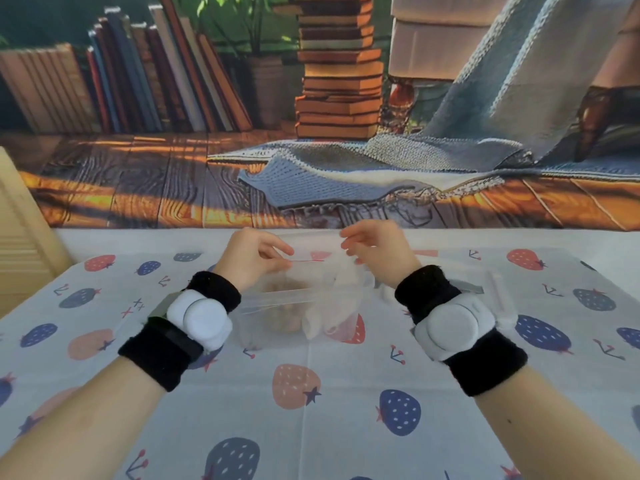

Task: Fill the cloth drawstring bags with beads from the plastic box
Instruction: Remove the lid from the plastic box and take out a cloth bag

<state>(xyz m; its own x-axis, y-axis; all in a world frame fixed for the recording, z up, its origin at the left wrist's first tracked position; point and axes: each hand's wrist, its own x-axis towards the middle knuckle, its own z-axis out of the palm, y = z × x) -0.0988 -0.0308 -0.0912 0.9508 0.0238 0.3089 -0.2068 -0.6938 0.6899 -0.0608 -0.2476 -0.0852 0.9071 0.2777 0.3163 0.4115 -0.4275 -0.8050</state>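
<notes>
- A white tablecloth printed with red and blue strawberries [311, 427] covers the table; behind it hangs a printed backdrop of books and a knitted blanket [311, 98].
- Bare cloth stretches wide on the near side of both wrists and out to either side; the table's far edge runs just beyond the fingertips.
- The left hand [251, 258] and right hand [375, 252] are raised side by side, each pinching an end of a thin red drawstring [310, 260] stretched between them.
- A white cloth drawstring bag [332, 303] hangs below the hands, over a clear plastic box [277, 306] holding brownish beads [284, 322].
- Both wrists wear black bands with white round devices [202, 320].
</notes>
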